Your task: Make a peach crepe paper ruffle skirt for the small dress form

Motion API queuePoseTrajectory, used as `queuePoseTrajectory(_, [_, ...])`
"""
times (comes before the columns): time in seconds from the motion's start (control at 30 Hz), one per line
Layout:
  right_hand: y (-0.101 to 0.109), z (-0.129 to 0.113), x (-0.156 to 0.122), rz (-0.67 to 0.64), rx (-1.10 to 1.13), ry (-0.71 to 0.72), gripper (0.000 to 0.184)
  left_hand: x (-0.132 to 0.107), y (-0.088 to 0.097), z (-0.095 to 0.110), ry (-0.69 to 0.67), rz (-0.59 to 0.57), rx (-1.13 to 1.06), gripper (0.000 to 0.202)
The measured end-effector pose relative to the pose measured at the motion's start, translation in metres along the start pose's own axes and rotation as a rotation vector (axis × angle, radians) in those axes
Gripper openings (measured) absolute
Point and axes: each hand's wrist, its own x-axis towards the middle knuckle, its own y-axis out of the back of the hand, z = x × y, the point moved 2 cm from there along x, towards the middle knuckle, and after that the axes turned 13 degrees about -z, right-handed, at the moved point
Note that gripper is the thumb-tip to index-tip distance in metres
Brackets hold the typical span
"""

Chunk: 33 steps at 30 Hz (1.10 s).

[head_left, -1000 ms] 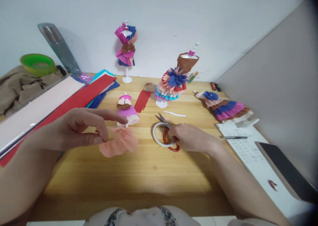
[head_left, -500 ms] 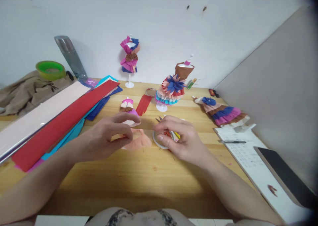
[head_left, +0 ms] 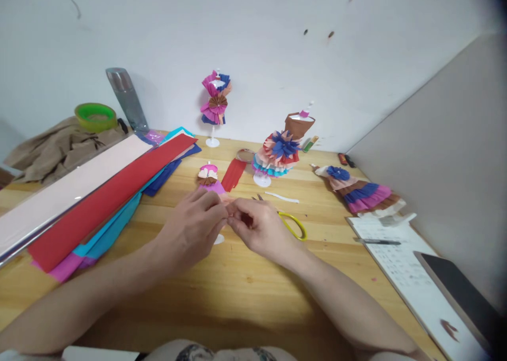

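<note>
My left hand (head_left: 198, 221) and my right hand (head_left: 259, 223) meet over the middle of the table, their fingertips pinched together. A bit of thin peach crepe paper (head_left: 230, 196) shows at the fingers; most of it is hidden behind them. Just beyond my left hand is a small dress form (head_left: 208, 174) in pink, white, brown and purple paper, its lower part covered by the hand. Scissors with a yellow handle (head_left: 295, 227) lie beside my right hand, partly hidden by it. Behind them is a narrow white strip (head_left: 282, 197).
Long folded crepe sheets (head_left: 114, 200) cover the left side. At the back stand two dressed forms, one pink and blue (head_left: 216, 103), one brown-topped (head_left: 299, 126), with red fringed paper (head_left: 234, 174) between. To the right are a paper dress (head_left: 362, 192), a whiteboard (head_left: 390, 266) and a phone (head_left: 455, 287).
My hands have come together and closed at the fingertips on the peach paper, which lay on the table between them. The white tape roll is out of sight; more of the yellow handle shows.
</note>
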Motion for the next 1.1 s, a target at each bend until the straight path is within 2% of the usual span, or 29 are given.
queuePoseTrajectory(0.2, [-0.003,0.011,0.002,0.015,-0.080,-0.043,0.014,-0.003,-0.014,0.005,0.023,0.019,0.153,0.016])
queuePoseTrajectory(0.4, [-0.004,0.013,0.003,0.029,-0.110,-0.012,0.014,-0.002,-0.016,0.005,0.099,0.082,0.041,0.021])
queuePoseTrajectory(0.53, [-0.001,0.011,0.002,0.015,-0.071,-0.033,0.012,0.000,-0.013,0.000,0.082,0.094,-0.042,0.017])
queuePoseTrajectory(0.63, [0.002,0.011,0.001,-0.046,0.086,-0.051,0.011,0.002,-0.010,-0.009,0.106,0.104,-0.134,0.013])
queuePoseTrajectory(0.73, [0.002,0.014,0.000,-0.099,0.298,-0.099,0.032,0.003,-0.008,-0.017,0.132,0.116,-0.179,0.010])
queuePoseTrajectory(0.8, [0.000,0.017,0.000,-0.138,0.461,-0.145,0.040,0.003,-0.007,-0.019,0.113,0.114,-0.154,0.013])
queuePoseTrajectory(0.9, [-0.004,0.021,0.002,-0.166,0.695,-0.186,0.041,0.004,-0.007,-0.016,0.057,0.108,-0.065,0.020])
queuePoseTrajectory(1.0, [-0.003,0.025,0.004,-0.115,0.868,-0.177,0.042,0.003,-0.007,-0.013,0.021,0.107,-0.028,0.020])
queuePoseTrajectory(1.1, [0.007,0.032,0.003,0.020,0.910,-0.147,0.043,0.003,-0.007,-0.015,0.012,0.088,-0.052,0.020])
